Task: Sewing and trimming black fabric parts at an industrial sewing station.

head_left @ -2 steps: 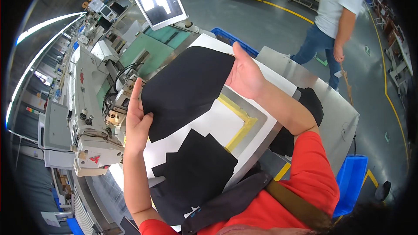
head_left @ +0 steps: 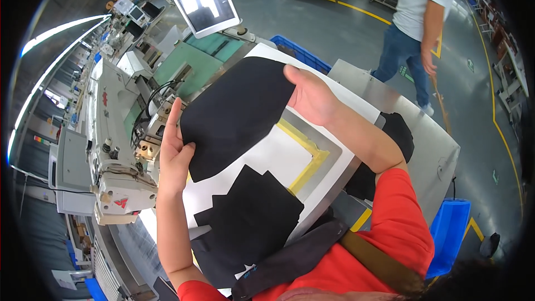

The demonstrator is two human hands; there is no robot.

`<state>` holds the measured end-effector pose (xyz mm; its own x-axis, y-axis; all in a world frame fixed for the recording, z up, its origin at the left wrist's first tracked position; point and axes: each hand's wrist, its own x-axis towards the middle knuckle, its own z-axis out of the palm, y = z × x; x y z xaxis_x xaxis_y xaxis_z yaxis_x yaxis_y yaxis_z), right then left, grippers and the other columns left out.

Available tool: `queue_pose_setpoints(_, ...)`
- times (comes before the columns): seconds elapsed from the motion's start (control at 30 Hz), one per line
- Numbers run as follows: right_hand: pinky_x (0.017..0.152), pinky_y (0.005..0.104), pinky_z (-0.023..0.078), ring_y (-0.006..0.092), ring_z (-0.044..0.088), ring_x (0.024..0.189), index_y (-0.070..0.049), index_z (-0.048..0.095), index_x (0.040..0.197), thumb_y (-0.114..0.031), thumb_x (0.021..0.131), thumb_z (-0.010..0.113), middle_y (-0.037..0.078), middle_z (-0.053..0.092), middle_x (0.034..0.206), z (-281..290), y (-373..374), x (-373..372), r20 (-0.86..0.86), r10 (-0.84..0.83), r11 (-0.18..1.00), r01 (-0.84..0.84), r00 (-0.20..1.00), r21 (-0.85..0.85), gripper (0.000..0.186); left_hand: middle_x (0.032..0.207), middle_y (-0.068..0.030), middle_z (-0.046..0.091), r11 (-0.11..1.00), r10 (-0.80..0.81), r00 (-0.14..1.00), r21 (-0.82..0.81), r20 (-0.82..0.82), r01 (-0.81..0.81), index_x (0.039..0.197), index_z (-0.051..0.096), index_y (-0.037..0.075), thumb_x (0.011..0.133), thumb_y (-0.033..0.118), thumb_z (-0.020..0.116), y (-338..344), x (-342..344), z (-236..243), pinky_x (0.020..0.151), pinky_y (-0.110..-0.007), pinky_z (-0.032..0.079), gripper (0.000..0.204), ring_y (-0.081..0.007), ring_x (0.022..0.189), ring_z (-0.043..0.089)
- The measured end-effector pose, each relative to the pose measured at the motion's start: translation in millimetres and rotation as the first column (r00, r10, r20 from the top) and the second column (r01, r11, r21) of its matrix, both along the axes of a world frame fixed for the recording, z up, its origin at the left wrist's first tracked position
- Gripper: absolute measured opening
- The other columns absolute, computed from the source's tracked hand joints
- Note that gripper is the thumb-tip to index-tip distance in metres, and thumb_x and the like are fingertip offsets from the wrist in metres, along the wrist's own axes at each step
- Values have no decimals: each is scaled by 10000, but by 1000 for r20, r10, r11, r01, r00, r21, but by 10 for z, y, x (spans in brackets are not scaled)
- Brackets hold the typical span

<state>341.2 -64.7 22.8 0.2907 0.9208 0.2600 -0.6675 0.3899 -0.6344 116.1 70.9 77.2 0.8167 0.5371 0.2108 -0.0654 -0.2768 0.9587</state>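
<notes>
A black fabric panel (head_left: pixel 237 114) with rounded ends is held up over the white work surface between my two hands. My left hand (head_left: pixel 177 153) grips its left edge, thumb on top and index finger stretched upward. At the panel's far right corner, my right hand (head_left: pixel 312 97) closes with its thumb over the top; its other fingers are partly hidden behind the cloth. Nearer to me, a pile of black cut fabric pieces (head_left: pixel 251 212) lies on the surface, beside a frame of yellow tape (head_left: pixel 306 173).
A white industrial sewing machine (head_left: pixel 114 145) stands at the left. Behind the table are a tablet screen (head_left: pixel 203 3) and a blue basket (head_left: pixel 301 54). More black cloth (head_left: pixel 398 136) rests on the metal side table (head_left: pixel 434 150). A person (head_left: pixel 421 22) walks at the far right.
My right thumb has come down onto the panel's corner, where it stuck upward before. The person in the background has shifted left.
</notes>
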Motion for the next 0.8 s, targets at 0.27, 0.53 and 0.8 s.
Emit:
queue_pose_setpoints(0.27,826,316,462,173,584,918,-24,536,1091,-275,893,508,67,597,1019,109,44,54,-78,-125,991,120,989,-57,321,1185,-110,521,968,-155,983,-215,-99,131,1359,242,0,790,-5,572,87,67,227,914,-279,395,658,-143,1032,520)
queue_pose_setpoints(0.53,782,328,487,183,585,908,-39,546,1075,-276,871,546,72,592,1021,336,120,224,-128,-293,925,247,947,-289,313,922,-19,625,938,-213,923,-331,-321,102,1020,575,-8,854,150,582,138,-91,-177,764,-224,446,229,-60,807,561)
queue_pose_setpoints(0.8,869,331,435,183,544,988,-1,524,1081,-224,908,484,67,566,1073,340,62,187,-152,-346,927,311,926,-211,286,872,-31,625,972,-41,978,-235,-204,-8,995,571,-15,860,144,575,176,-172,141,704,-212,469,209,-66,758,575)
